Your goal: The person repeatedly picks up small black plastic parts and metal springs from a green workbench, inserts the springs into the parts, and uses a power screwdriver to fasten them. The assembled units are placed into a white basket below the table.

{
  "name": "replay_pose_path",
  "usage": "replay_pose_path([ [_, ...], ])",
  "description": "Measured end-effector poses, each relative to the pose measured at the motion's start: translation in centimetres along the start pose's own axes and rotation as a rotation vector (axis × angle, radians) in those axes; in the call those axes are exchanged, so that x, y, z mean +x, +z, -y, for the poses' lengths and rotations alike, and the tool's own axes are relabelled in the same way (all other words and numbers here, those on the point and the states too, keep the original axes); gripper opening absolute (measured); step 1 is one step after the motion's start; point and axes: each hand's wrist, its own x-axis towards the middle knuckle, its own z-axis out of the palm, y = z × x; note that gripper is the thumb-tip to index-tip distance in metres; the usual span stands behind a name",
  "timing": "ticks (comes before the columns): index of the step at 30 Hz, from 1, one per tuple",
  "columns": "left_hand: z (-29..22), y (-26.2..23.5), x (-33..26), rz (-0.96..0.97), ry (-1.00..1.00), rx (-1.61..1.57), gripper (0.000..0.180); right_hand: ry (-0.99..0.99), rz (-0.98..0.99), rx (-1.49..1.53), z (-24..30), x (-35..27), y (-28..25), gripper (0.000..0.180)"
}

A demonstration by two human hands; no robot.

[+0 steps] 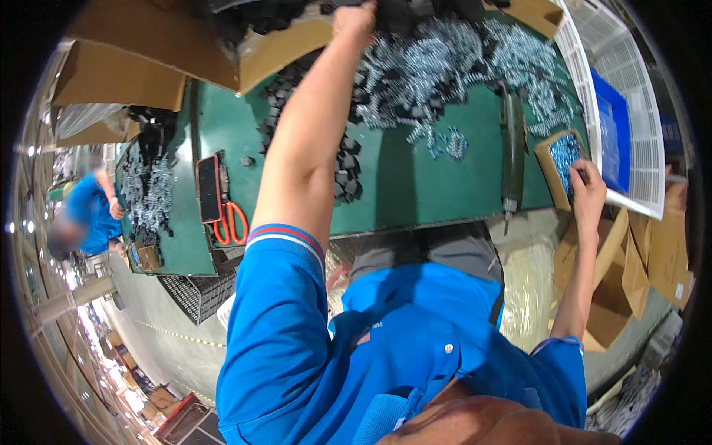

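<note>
My left hand (pixel 354 21) reaches across the green table to a heap of black parts (pixel 404 16) at the far edge. Its fingers look bent in among them, and what they grip is hidden. On the right, my right hand (pixel 589 191) has its fingers pinched together at the rim of a small cardboard box (pixel 550 172). Small bluish metal pieces, seemingly screws, (pixel 565 154) fill that box. Anything between those fingertips is too small to name. Left of the box lies a dark green electric screwdriver (pixel 512 144), its bit toward me. Silvery coiled springs (pixel 426 67) are piled between my hands.
Black blocks (pixel 347 174) lie beside my left forearm. A phone (pixel 209 189) and orange-handled scissors (pixel 231 224) rest at the table's left. A white crate (pixel 647 126) holding a blue bin (pixel 612 122) borders the right. A co-worker (pixel 93 211) sits far left. Open cartons (pixel 619 289) stand below right.
</note>
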Motion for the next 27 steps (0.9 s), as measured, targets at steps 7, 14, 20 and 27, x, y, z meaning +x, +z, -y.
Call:
replay_pose_path([
  [7,3.4,-4.4,7.2,0.376,-0.234,-0.308,0.009,0.05,-0.199,0.214,-0.1,-0.7,0.3,0.005],
  [14,-1.0,-10.6,-9.7,0.667,0.197,-0.418,0.043,0.372,-0.013,0.886,2.8,-11.0,0.6,0.005],
  [20,4.7,-13.1,-19.9,0.819,0.416,-0.071,0.029,0.739,0.023,1.148,3.1,-18.3,5.6,0.014],
  [27,7.3,-10.3,-21.5,1.08,0.374,0.324,0.033,0.684,0.024,1.233,4.7,-17.7,7.9,0.023],
])
